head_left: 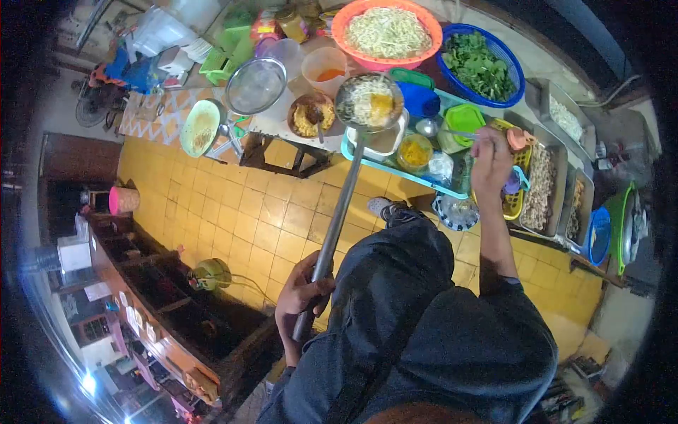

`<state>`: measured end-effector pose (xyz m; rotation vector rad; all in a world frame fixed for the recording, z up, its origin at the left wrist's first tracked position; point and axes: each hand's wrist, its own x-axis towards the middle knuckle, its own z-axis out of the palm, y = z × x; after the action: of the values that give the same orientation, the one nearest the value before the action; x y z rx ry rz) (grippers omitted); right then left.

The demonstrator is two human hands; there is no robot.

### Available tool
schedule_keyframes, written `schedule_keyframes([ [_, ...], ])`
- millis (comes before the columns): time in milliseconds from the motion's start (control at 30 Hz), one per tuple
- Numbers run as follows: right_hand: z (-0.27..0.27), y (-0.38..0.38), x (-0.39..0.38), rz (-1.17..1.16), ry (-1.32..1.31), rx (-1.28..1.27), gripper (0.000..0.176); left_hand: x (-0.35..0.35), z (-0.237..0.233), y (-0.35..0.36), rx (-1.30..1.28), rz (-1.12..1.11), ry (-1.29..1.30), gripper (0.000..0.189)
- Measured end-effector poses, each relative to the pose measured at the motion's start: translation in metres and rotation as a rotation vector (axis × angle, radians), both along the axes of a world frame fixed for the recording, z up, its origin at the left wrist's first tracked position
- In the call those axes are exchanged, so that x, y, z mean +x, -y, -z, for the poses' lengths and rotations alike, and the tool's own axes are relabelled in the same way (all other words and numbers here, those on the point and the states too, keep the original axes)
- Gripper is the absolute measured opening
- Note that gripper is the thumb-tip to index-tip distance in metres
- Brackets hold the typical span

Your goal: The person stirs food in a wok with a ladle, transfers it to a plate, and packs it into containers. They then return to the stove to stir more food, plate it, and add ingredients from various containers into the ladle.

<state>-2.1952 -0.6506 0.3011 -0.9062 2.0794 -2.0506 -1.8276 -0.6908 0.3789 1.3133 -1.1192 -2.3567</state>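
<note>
My left hand (304,291) is wrapped round the long metal handle of a ladle (369,104). The ladle's round bowl holds pale shreds and a yellow-orange heap, above a white tray (385,141) at the counter's edge. My right hand (490,159) is closed round the end of a thin spoon (462,134), which points left over a green-lidded container (464,121). Below that spoon is a tub of yellow seasoning (414,152). A brown bowl (311,115) of orange-brown paste with a spoon stands left of the ladle.
An orange basin (339,28) of shredded vegetable and a blue basket (518,78) of green leaves stand at the back. Metal trays of chopped food (540,187) are at right. A strainer (256,86) and green bowl (200,128) lie left. A gas cylinder (210,274) stands on the tiled floor.
</note>
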Motion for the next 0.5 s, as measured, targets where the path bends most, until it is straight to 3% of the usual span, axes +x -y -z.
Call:
schedule_keyframes([
  [67, 0.015, -0.001, 0.002, -0.014, -0.452, 0.294, 0.014, 0.001, 0.0, 0.004, 0.002, 0.016, 0.016, 0.027],
  [133, 0.026, 0.0, 0.018, -0.127, -0.447, 0.511, 0.017, 0.003, 0.001, 0.008, 0.001, -0.02, 0.004, 0.026],
  [200, 0.069, 0.003, 0.022, -0.251, -0.618, 0.732, 0.021, 0.004, 0.006, 0.013, -0.023, 0.048, -0.034, 0.028],
  [333, 0.041, -0.015, 0.034, -0.242, -0.321, 0.782, 0.023, 0.0, 0.001, 0.016, -0.079, -0.003, 0.031, 0.025],
  [400, 0.055, -0.04, 0.014, 0.303, -0.361, 0.444, 0.023, -0.003, -0.002, 0.019, -0.125, 0.022, 0.04, 0.025],
  [467, 0.079, -0.079, -0.022, 0.49, -0.35, 0.13, 0.02, -0.005, -0.002, 0.024, -0.101, 0.037, 0.03, 0.024],
  [500, 0.092, -0.102, -0.04, 0.652, -0.375, 0.182, 0.02, -0.005, -0.003, 0.026, -0.078, 0.036, 0.023, 0.023],
])
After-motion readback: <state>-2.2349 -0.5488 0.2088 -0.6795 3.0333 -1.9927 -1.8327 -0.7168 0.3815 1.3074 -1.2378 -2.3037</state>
